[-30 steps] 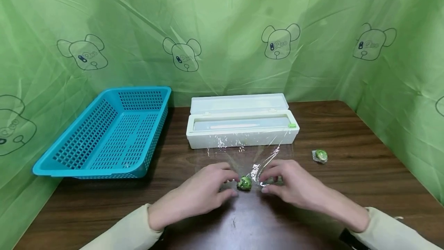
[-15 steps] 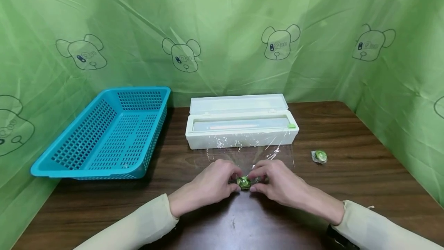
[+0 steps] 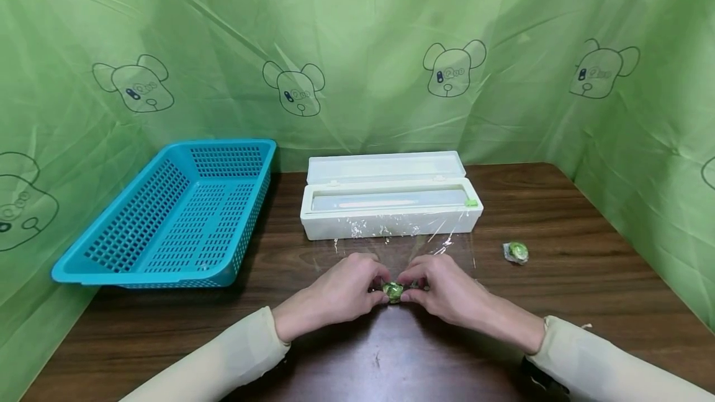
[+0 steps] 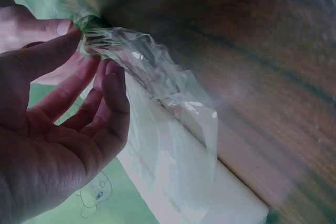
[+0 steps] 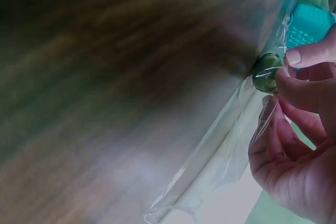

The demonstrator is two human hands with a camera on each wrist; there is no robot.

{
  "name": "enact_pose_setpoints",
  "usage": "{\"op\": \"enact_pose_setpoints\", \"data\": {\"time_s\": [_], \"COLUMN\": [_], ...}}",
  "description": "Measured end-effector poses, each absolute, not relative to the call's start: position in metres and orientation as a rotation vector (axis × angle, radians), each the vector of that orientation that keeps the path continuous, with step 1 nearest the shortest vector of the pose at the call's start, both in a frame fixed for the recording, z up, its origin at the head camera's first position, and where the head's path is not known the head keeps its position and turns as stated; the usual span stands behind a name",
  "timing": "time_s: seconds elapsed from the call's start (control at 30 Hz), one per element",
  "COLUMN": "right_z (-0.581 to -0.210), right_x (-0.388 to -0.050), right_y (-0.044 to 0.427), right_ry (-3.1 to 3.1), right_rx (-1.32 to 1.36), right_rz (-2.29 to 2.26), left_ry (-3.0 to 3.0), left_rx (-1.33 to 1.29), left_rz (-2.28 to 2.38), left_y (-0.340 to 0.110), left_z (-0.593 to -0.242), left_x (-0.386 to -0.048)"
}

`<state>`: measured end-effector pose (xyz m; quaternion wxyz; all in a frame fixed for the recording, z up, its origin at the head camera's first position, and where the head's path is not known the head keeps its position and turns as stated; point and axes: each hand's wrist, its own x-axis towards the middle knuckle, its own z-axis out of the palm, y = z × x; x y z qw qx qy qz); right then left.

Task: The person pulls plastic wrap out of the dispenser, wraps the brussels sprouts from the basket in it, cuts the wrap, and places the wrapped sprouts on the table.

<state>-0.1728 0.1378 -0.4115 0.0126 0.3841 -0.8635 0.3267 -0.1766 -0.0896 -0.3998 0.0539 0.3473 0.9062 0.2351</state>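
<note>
A small round green item [image 3: 393,292] sits between both hands near the table's front, with clear film drawn over it. My left hand [image 3: 344,290] pinches it and the film from the left side; my right hand [image 3: 450,290] does the same from the right. In the left wrist view, crumpled film [image 4: 152,61] trails from the fingertips of the left hand [image 4: 58,124]. In the right wrist view the green item [image 5: 266,73] shows under film, at the fingertips of the right hand [image 5: 299,129]. Film stretches back to the white box [image 3: 391,224].
The white box has its lid [image 3: 385,167] raised and a green slider [image 3: 472,203] at its right end. A blue basket [image 3: 223,272] stands at the left. Another green item in film [image 3: 516,252] lies at the right. Green cloth [image 3: 363,30] hangs behind the table.
Both hands have moved inward to the green item and now pinch at its sides. The film near the right hand is drawn in with it. Box, basket and second green item have stayed put.
</note>
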Motion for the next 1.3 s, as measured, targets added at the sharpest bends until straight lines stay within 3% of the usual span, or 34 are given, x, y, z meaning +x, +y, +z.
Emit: {"op": "enact_pose_setpoints", "data": {"time_s": [0.4, 1.3], "right_z": [-0.407, -0.411], "right_x": [-0.186, -0.195], "right_y": [0.139, 0.135], "right_ry": [-2.765, -2.773], "right_rx": [1.212, 1.128], "right_rz": [1.031, 1.048], "left_ry": [2.876, 2.701], "left_rx": [1.034, 0.975], "left_rz": [0.697, 0.763], "left_y": [-0.086, -0.078], "left_z": [-0.392, -0.395], "left_x": [-0.167, -0.195]}}
